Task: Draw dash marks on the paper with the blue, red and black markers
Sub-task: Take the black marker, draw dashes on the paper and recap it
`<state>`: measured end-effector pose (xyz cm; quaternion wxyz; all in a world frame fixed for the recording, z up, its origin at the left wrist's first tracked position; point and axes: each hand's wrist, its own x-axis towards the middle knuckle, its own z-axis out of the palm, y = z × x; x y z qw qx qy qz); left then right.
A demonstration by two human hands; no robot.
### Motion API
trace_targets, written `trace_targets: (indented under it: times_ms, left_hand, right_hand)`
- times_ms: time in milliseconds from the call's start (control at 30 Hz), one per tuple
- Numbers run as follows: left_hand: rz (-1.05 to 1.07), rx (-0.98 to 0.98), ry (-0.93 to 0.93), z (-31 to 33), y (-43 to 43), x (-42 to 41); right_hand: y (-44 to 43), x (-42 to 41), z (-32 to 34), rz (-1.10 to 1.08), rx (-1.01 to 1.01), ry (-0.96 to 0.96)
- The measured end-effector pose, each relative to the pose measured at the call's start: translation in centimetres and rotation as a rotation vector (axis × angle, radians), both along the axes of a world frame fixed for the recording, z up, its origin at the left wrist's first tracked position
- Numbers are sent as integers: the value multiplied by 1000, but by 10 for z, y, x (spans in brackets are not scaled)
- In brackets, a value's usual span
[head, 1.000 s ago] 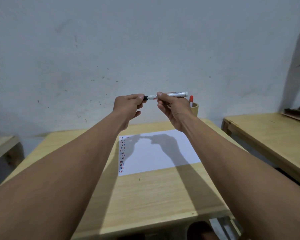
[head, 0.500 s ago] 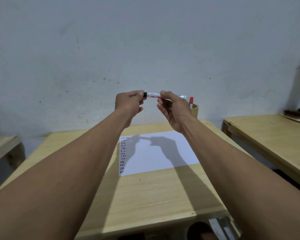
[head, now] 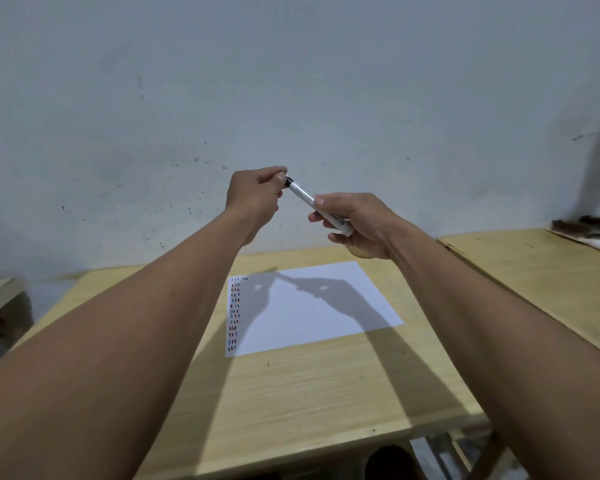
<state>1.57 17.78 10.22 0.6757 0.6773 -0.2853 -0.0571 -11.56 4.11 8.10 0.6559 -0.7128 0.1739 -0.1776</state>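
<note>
uncapping the black marker (head: 321,209) above the paper (head: 312,306)

left hand (head: 255,195) is pinching the black cap, right hand (head: 355,223) is gripping the barrel; pulling straight along its axis likely avoids slipping.

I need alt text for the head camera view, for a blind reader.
Two hands hold a marker above a wooden table: the left hand grips its black cap end, the right hand its barrel. Below lies a paper with dash marks along its left edge.

The left hand (head: 255,195) hides the marker's (head: 317,206) black end; the paper's (head: 312,306) dashes are blurred.
</note>
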Motion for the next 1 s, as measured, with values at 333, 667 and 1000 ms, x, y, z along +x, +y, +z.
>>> trace_targets:
  times_ms: [333, 667, 1000]
  left_hand:
    - [-64, 24, -79, 4, -55, -13]
    - [-56, 234, -146, -39, -119, -13]
    - [-146, 452, -114, -100, -187, -10]
  right_hand:
    - [-32, -6, 10, -178, -353, 4]
    - [-100, -10, 11, -356, -521, 68]
    - [-157, 24, 10, -467, -667, 34]
